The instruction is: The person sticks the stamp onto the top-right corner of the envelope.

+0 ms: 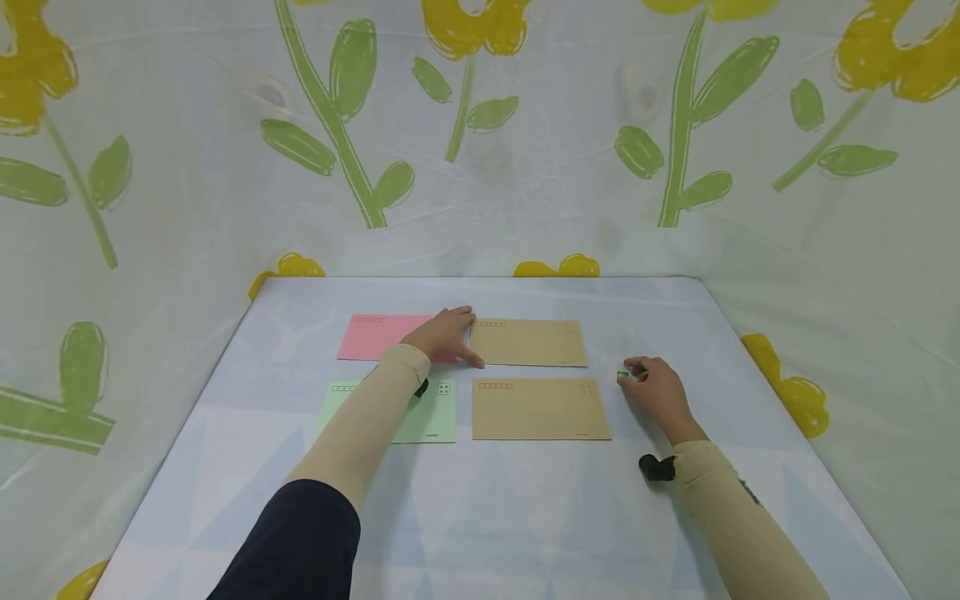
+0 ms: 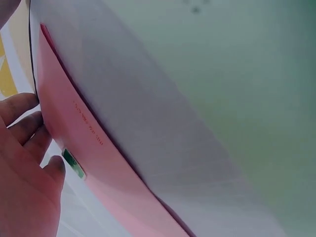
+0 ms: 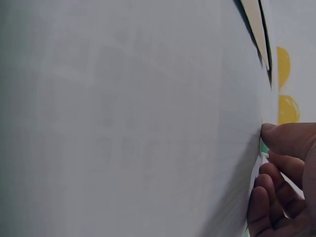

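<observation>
My left hand [image 1: 441, 335] lies over the right part of a pink envelope [image 1: 363, 342], fingers extended toward the left edge of the far brown envelope [image 1: 528, 343]. A small green stamp [image 2: 74, 164] shows on the pink envelope in the left wrist view, close by the fingertips. To the right of the envelopes, my right hand [image 1: 663, 398] pinches another small green stamp [image 1: 622, 375] between thumb and finger, low over the table. In the right wrist view the thumb covers most of this stamp [image 3: 264, 148].
A light green envelope [image 1: 431, 421] lies nearest on the left, partly under my left forearm. Beside it is a second brown envelope [image 1: 540, 410]. The table [image 1: 480, 525] has a pale blue triangle pattern, and a flower-printed curtain [image 1: 555, 183] encloses its back and sides.
</observation>
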`<action>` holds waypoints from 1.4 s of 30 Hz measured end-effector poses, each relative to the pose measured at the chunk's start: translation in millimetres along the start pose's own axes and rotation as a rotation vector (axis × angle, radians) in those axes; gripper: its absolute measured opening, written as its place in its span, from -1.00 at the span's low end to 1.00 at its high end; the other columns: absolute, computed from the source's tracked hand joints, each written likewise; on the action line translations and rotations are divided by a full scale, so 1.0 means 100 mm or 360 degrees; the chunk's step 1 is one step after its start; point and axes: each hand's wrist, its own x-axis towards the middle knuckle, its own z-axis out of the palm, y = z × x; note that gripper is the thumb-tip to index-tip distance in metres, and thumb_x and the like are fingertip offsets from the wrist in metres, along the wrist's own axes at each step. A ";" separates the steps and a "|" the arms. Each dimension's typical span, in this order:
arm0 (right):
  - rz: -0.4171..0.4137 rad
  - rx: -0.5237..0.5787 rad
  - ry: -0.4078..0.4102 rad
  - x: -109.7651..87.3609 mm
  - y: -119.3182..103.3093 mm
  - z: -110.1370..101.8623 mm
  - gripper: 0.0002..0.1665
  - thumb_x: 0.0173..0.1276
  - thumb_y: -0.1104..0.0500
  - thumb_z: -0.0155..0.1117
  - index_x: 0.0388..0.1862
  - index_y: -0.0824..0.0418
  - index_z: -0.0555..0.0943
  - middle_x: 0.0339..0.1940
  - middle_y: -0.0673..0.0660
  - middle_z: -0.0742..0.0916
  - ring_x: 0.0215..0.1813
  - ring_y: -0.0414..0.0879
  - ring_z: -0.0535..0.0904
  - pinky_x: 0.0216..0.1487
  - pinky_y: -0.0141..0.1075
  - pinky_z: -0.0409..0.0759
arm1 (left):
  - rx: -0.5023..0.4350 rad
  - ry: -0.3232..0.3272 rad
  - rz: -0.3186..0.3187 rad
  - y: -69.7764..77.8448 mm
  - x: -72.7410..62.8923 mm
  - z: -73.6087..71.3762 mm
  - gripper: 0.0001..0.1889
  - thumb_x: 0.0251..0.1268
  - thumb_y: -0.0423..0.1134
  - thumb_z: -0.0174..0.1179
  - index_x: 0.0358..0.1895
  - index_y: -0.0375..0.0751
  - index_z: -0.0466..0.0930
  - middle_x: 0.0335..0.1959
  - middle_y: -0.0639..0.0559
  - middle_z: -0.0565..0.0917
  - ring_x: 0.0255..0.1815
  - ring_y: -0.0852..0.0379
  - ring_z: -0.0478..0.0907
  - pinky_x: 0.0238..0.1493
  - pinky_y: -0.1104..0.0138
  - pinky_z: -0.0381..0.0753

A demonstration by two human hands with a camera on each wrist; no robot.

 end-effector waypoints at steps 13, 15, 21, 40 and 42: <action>0.0040 0.0024 -0.0032 0.01 0.01 -0.01 -0.66 0.45 0.14 0.30 0.06 0.36 0.66 -0.07 0.31 0.70 -0.01 0.19 0.60 0.01 0.06 0.58 | 0.0015 -0.0014 0.0001 0.00 0.00 -0.01 0.17 -0.01 0.32 0.49 0.60 -0.18 0.16 0.67 -0.07 0.02 0.67 -0.14 -0.09 0.66 0.06 -0.16; 0.0041 0.0027 -0.0024 0.01 0.01 0.00 -0.67 0.45 0.14 0.30 0.05 0.35 0.65 -0.10 0.29 0.70 -0.04 0.17 0.59 -0.03 0.03 0.58 | 0.0007 -0.0015 -0.0008 0.01 -0.01 -0.01 0.17 -0.02 0.32 0.49 0.60 -0.17 0.15 0.67 -0.06 0.02 0.66 -0.16 -0.09 0.66 0.05 -0.14; 0.0059 0.0040 -0.0006 0.01 0.01 0.01 -0.69 0.45 0.15 0.31 0.04 0.33 0.64 -0.14 0.25 0.69 -0.12 0.11 0.57 -0.13 -0.07 0.54 | -0.0006 -0.0016 -0.0006 -0.01 0.00 0.01 0.16 -0.01 0.32 0.49 0.61 -0.16 0.15 0.67 -0.04 0.02 0.67 -0.14 -0.09 0.65 0.06 -0.12; 0.0023 0.0052 0.0032 0.01 0.02 0.00 -0.70 0.51 0.18 0.22 0.08 0.36 0.65 -0.18 0.25 0.70 -0.18 0.10 0.57 -0.17 -0.09 0.54 | -0.0029 -0.0005 0.0013 0.00 -0.01 0.00 0.13 0.01 0.28 0.50 0.59 -0.18 0.19 0.67 -0.06 0.04 0.67 -0.07 -0.09 0.66 0.09 -0.15; 0.0017 0.0061 0.0034 0.01 0.02 0.01 -0.70 0.52 0.19 0.21 0.08 0.36 0.65 -0.18 0.25 0.70 -0.18 0.10 0.57 -0.16 -0.09 0.54 | -0.0038 -0.0003 0.0003 0.00 -0.01 0.00 0.13 0.00 0.28 0.51 0.59 -0.17 0.19 0.67 -0.05 0.04 0.67 -0.10 -0.08 0.66 0.08 -0.12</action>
